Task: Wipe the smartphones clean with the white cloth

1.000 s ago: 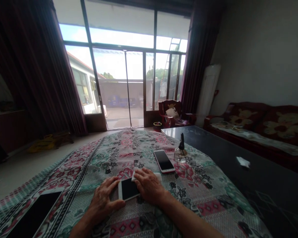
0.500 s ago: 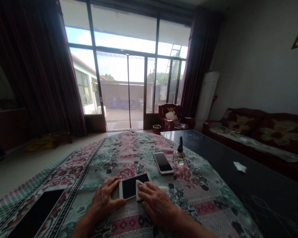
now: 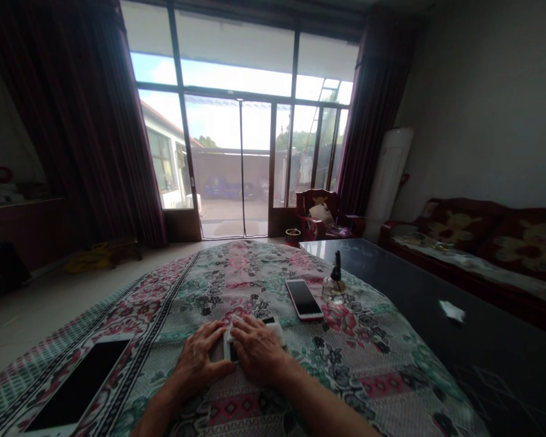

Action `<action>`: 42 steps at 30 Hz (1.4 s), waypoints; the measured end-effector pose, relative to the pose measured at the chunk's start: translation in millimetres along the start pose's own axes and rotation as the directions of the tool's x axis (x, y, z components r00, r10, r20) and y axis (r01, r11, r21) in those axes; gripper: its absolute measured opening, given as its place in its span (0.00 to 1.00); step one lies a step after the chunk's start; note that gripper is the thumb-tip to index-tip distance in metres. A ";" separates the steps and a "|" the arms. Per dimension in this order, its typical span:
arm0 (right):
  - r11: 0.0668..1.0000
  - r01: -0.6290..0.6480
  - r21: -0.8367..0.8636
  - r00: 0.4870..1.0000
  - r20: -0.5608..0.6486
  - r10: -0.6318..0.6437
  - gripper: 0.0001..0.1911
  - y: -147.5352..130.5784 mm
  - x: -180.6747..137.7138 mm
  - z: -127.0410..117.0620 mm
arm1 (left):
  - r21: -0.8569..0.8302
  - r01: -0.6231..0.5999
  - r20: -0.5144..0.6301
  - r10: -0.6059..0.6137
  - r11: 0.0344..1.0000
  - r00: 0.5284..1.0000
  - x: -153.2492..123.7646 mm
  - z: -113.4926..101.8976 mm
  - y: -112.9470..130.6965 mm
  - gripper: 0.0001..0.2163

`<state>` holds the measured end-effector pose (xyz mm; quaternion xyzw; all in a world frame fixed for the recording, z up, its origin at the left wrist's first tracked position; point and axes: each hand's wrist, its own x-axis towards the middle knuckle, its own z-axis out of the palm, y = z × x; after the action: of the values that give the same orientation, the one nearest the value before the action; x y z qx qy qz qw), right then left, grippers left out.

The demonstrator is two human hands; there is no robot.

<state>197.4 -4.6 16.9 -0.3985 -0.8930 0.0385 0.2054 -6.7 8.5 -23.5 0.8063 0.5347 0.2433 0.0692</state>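
Note:
A white-framed phone with a dark screen (image 3: 233, 354) lies flat on the flowered cloth, mostly covered by my hands. My left hand (image 3: 201, 357) grips its left end, thumb at the near edge and fingers at the far edge. Across the screen, my right hand (image 3: 258, 351) presses a folded white wipe (image 3: 275, 331); whether it is tissue or fabric I cannot tell. Beyond them rests a second white-edged phone (image 3: 304, 300), face up. Beside that stands a small clear round bottle (image 3: 333, 289) with a black top. To my left lies a larger white tablet (image 3: 79, 385).
The flowered tablecloth (image 3: 173, 388) covers the surface before me. A dark glossy table (image 3: 409, 285) adjoins on the right, with a crumpled white scrap (image 3: 452, 312) on it. Farther off are a red armchair (image 3: 318, 212), a sofa (image 3: 482, 230) and a glazed door (image 3: 236, 170).
My right hand has slid left with the wipe, from the phone's right end toward its left end, close to my left hand. My left hand keeps its hold. The view has shifted slightly.

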 end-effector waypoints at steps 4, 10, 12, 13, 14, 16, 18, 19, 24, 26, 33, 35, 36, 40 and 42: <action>0.999 0.009 0.038 0.999 0.035 -0.011 0.18 -6.5 -11.8 -3.0 | -0.006 -0.002 0.050 0.002 1.000 0.999 -0.1 -5.7 -0.4 0.31; 0.996 0.047 0.079 0.992 0.111 -0.055 0.20 -12.8 -41.5 -14.3 | -0.044 0.019 0.176 -0.011 0.999 0.984 -3.1 -17.7 -3.1 0.34; 0.996 0.055 0.075 0.991 0.119 -0.064 0.20 -13.5 -39.1 -14.6 | -0.049 0.026 0.180 -0.017 0.998 0.983 -3.4 -17.1 -4.4 0.34; 0.996 0.059 0.072 0.991 0.117 -0.067 0.20 -13.7 -35.2 -13.7 | -0.050 0.024 0.177 -0.014 0.998 0.984 -3.3 -16.0 -5.0 0.33; 0.996 0.063 0.070 0.991 0.112 -0.070 0.19 -13.8 -30.2 -12.3 | -0.050 0.020 0.170 -0.011 0.999 0.985 -3.1 -14.8 -5.5 0.33; 0.996 0.065 0.067 0.993 0.096 -0.071 0.18 -13.4 -18.0 -8.2 | -0.047 0.018 0.156 -0.010 0.999 0.988 -2.6 -12.8 -5.9 0.32; 0.996 0.057 0.066 0.995 0.075 -0.062 0.18 -12.5 -6.1 -3.4 | -0.040 0.021 0.155 -0.015 0.999 0.988 -2.0 -12.0 -5.3 0.33; 0.997 0.048 0.065 0.997 0.064 -0.052 0.18 -12.0 -1.1 -1.1 | -0.036 0.022 0.160 -0.016 0.999 0.987 -1.7 -12.1 -4.9 0.33; 0.998 0.016 0.060 0.999 0.051 -0.019 0.20 -11.9 3.9 2.7 | -0.043 -0.010 0.134 0.015 0.999 0.991 -1.0 -11.4 -4.5 0.32; 0.998 0.031 0.063 0.997 0.074 -0.036 0.20 -13.6 -5.0 -0.1 | -0.049 -0.008 0.123 0.014 0.999 0.992 -1.0 -11.9 -3.8 0.32; 0.993 0.054 0.103 0.982 0.175 -0.072 0.22 -17.2 -43.2 -12.8 | -0.051 0.055 0.212 -0.043 0.997 0.976 -0.5 -26.4 8.5 0.33; 0.994 0.047 0.098 0.983 0.173 -0.064 0.22 -16.2 -41.1 -12.8 | -0.047 0.068 0.225 -0.056 0.997 0.973 -0.3 -27.1 9.2 0.34; 0.995 0.047 0.091 0.984 0.165 -0.062 0.22 -15.6 -37.4 -12.0 | -0.046 0.069 0.224 -0.057 0.997 0.973 -0.2 -26.4 8.7 0.34; 0.998 0.027 0.063 0.993 0.114 -0.035 0.20 -11.5 -13.9 -5.6 | -0.047 0.050 0.190 -0.040 0.998 0.981 -0.2 -20.5 3.3 0.33; 0.998 0.006 0.055 0.995 0.095 -0.011 0.20 -9.4 -3.7 -2.4 | -0.054 0.043 0.180 -0.033 0.998 0.983 -0.4 -18.6 0.8 0.33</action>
<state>194.0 -13.9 20.1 -0.3868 -0.9021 0.0808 0.1736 -14.9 5.0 -7.2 0.8123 0.5343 0.1838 0.1449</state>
